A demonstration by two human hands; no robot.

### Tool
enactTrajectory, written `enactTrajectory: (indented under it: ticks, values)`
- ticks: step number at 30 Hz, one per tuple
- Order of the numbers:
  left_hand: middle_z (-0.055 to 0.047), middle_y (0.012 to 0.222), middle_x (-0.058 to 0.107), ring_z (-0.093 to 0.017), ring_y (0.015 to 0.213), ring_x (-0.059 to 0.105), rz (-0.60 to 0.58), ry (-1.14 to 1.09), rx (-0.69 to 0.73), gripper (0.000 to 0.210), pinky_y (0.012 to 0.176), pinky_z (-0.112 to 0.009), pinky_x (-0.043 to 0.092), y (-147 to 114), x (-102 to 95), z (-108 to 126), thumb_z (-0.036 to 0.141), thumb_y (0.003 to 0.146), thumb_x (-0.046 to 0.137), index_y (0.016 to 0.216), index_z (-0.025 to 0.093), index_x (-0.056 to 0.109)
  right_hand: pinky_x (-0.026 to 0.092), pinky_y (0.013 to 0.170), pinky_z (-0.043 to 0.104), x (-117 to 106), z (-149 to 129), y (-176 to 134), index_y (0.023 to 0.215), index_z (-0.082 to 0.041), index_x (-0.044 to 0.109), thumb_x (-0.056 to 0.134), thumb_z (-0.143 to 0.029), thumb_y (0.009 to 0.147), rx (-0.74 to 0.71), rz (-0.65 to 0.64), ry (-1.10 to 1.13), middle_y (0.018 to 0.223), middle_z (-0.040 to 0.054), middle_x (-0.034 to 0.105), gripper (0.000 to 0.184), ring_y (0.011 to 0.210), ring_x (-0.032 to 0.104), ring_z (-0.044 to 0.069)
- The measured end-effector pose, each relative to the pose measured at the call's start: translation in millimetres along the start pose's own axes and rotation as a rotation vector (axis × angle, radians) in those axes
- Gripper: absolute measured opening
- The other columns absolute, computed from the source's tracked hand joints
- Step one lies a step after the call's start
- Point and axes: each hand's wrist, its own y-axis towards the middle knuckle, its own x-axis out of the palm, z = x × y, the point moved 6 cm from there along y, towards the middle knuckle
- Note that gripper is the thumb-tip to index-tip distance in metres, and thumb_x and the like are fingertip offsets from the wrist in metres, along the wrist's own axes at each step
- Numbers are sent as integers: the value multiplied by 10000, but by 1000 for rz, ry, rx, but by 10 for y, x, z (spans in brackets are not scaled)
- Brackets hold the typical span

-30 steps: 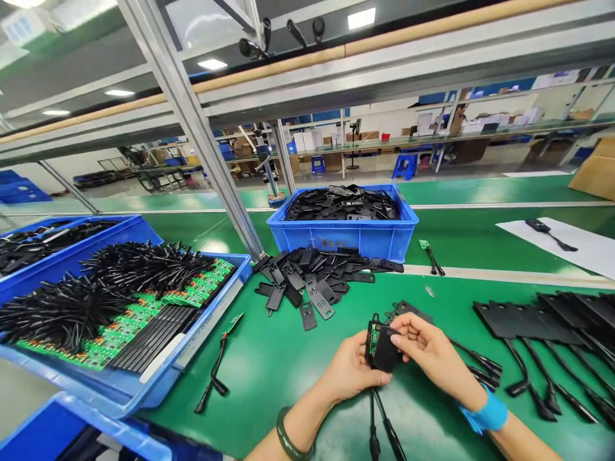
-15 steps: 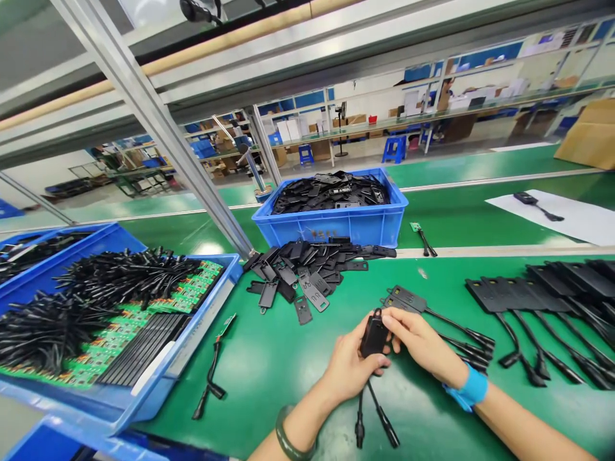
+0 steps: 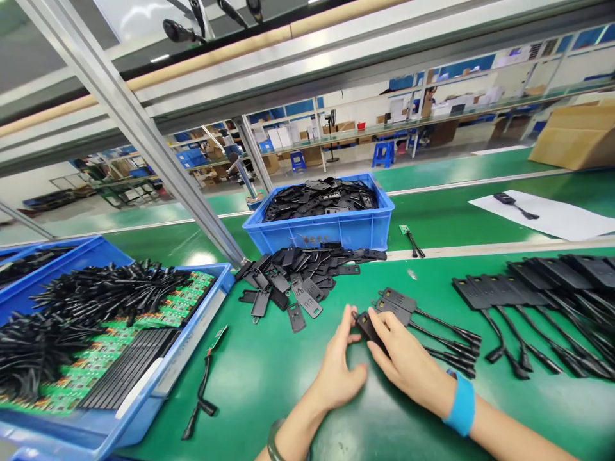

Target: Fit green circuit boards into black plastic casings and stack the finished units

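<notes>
My right hand (image 3: pixel 406 355) grips a black plastic case (image 3: pixel 368 326) from above, thumb and fingers along its sides, low over the green table. The case has a small loop at its far end; its lower part and cables are hidden under the hand. My left hand (image 3: pixel 337 365) is open just left of it, thumb spread away and fingertips close to the loop end; I cannot tell if they touch. Right beside the held case lie a few matching cased units (image 3: pixel 401 299) with paired black cables. A loose circuit board with cables (image 3: pixel 206 378) rests to the left.
A blue bin (image 3: pixel 319 230) of black case parts stands behind a loose pile of covers (image 3: pixel 300 282). At left, a blue tray (image 3: pixel 192 358) holds boards with cables. Rows of cased units (image 3: pixel 504 291) lie at right. Farther back are a white sheet (image 3: pixel 567 214) and a metal post (image 3: pixel 158 141).
The black case has moved from between both hands over to the small row of cased units, now in my right hand only. My left hand has let go and opened.
</notes>
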Motion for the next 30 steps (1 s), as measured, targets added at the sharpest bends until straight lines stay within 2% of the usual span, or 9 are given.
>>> enactTrajectory:
  ticks: [2, 4, 6, 9, 12, 15, 18, 25, 30]
  values:
    - [-45, 1540, 189, -247, 1384, 238, 75, -1, 26, 977, 1119, -389, 297, 14, -86, 15, -10, 582, 427, 1471, 232, 104, 524, 819, 412, 16, -28, -30, 1320, -76, 418, 437, -166, 853, -39, -64, -135, 1035, 143, 521, 476, 937, 547, 265]
    - [-23, 1548, 153, -234, 1405, 179, 71, 20, 33, 1002, 1147, -381, 246, 26, -98, 6, -14, 561, 416, 1473, 231, 83, 519, 778, 434, 22, -23, -44, 1297, -67, 462, 486, -128, 801, -35, -95, -275, 993, 146, 540, 500, 897, 543, 282]
    - [-8, 1552, 127, -228, 1414, 141, 38, 66, 24, 1002, 1163, -377, 209, 28, -76, -23, -11, 570, 431, 1473, 236, 74, 497, 794, 442, 6, 24, -33, 1342, -72, 428, 516, -129, 783, -2, -69, -374, 1061, 174, 541, 568, 958, 527, 306]
    - [1, 1555, 92, -219, 1419, 111, 1, 115, 18, 989, 1172, -377, 183, 21, -48, -60, -5, 593, 444, 1473, 238, 64, 389, 945, 542, -14, 183, -2, 1398, -44, 343, 605, -351, 776, 81, 34, -450, 1363, 258, 370, 741, 1242, 334, 419]
    - [-7, 1554, 86, -218, 1420, 107, -20, 130, 16, 951, 1174, -390, 169, 29, -47, -65, 10, 633, 465, 1472, 227, 73, 250, 1004, 652, 70, 402, -4, 1399, 11, 322, 580, -601, 736, 212, 47, -474, 1463, 298, 205, 939, 1321, 139, 507]
    - [-31, 1548, 127, -229, 1417, 131, -12, 172, 7, 802, 1175, -413, 152, 52, -77, -36, 175, 788, 545, 1468, 215, 120, 228, 1025, 650, 214, 436, -37, 1400, 21, 322, 503, -580, 804, 200, 10, -448, 1463, 306, 199, 866, 1336, 106, 499]
    - [-46, 1535, 186, -227, 1410, 164, 12, 233, -5, 694, 1177, -399, 133, 71, -122, 1, 411, 868, 518, 1452, 203, 207, 246, 1033, 638, 305, 264, -97, 1410, 4, 314, 482, -540, 833, 96, 24, -417, 1477, 289, 164, 811, 1356, 50, 465]
    - [-25, 1520, 244, -190, 1405, 184, 68, -17, -42, 596, 1179, -357, 113, 99, -186, -88, 530, 929, 279, 1428, 206, 281, 277, 1021, 652, 410, -125, -246, 1424, -31, 306, 595, -529, 745, -107, 38, -397, 1492, 256, 133, 890, 1352, 64, 475]
    - [-16, 1534, 201, -168, 1412, 151, 4, -77, -33, 613, 1182, -338, 85, 83, -129, -120, 549, 930, 214, 1440, 210, 240, 331, 971, 657, 422, -217, -263, 1349, 23, 412, 590, -575, 719, -235, 105, -507, 1410, 316, 304, 887, 1309, 247, 480]
